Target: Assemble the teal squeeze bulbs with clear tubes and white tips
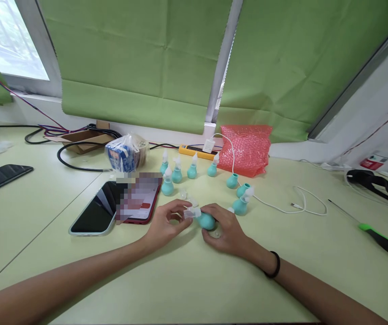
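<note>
My right hand [226,228] is wrapped round a teal rubber squeeze bulb [206,221] low over the table. A translucent plastic tip piece [192,212] is pinched between the thumb and fingers of my left hand [170,221], at the bulb's left end. Whether tip and bulb are joined, I cannot tell. Small clear plastic parts [191,199] lie just beyond my hands. Several teal bulbs with clear tips, such as this nasal aspirator [167,183], stand upright in an arc behind. Two bulbs without tips, one a teal bulb [232,181], lie at the right of the arc.
Two phones, one a black-screened phone [94,212], lie left of my hands. Behind are a plastic-wrapped packet [126,153], a yellow power strip [197,152] and a pink bubble-wrap bag [246,151]. A white cable [282,210] and a screwdriver [385,241] lie to the right.
</note>
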{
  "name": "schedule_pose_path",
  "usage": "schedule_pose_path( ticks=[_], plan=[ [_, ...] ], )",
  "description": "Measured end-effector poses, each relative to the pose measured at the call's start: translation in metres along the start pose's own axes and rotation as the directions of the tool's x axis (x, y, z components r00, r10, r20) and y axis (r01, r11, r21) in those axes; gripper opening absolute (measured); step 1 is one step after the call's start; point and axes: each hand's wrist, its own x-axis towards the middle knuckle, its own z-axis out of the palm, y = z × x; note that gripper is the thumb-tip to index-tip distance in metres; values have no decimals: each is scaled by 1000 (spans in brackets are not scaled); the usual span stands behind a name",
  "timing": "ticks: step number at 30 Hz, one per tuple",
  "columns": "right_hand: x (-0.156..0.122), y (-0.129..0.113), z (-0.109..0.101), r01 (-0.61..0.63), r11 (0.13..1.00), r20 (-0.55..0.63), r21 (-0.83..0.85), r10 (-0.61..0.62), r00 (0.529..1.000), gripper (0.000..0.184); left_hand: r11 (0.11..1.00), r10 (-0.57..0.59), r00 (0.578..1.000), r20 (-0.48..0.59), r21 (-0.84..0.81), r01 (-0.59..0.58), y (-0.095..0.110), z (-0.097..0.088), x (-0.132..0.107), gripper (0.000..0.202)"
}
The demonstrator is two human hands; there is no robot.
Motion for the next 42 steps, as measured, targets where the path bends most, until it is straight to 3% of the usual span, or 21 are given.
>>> schedule_pose_path(
  ticks=[9, 17, 20, 23, 26, 31, 34, 37, 42],
  plan=[
    [-1, -7, -1, -70, 998, -50, 7, 70, 996, 41, 989, -123, 992, -4, -81, 122, -3, 1, 3, 34],
    [-3, -5, -1, -58, 998, -63, 18, 59, 996, 39, 990, -140, 988, 72, 23, 138, 1, 1, 1, 36],
    [-5, -4, -1, -26, 1000, -57, 2, 26, 998, 38, 990, -61, 993, 100, 134, 47, 2, 2, 0, 34],
    [-6, -5, -1, 13, 999, -67, -47, -16, 998, 33, 942, 135, 976, 170, 284, -180, 2, 2, -1, 30],
    [-6, -6, -2, 16, 998, -83, -58, -21, 996, 27, 841, 344, 910, 233, 356, -408, -2, 1, -3, 29],
    [-4, -10, -5, -40, 999, -62, 31, 42, 997, 24, 622, 603, 727, 327, 378, -686, -7, -1, -5, 31],
    [-3, -14, -9, -63, 994, -34, 91, 66, 997, 23, 498, 657, 634, 407, 397, -771, -6, -3, -4, 34],
    [-3, -19, -13, -111, 986, 28, 127, 108, 994, 21, 320, 674, 528, 517, 439, -839, -1, -7, -4, 35],
    [0, -28, -21, -239, 949, 144, 207, 212, 967, 19, 139, 669, 429, 608, 465, -874, 13, -9, -12, 31]
  ],
)
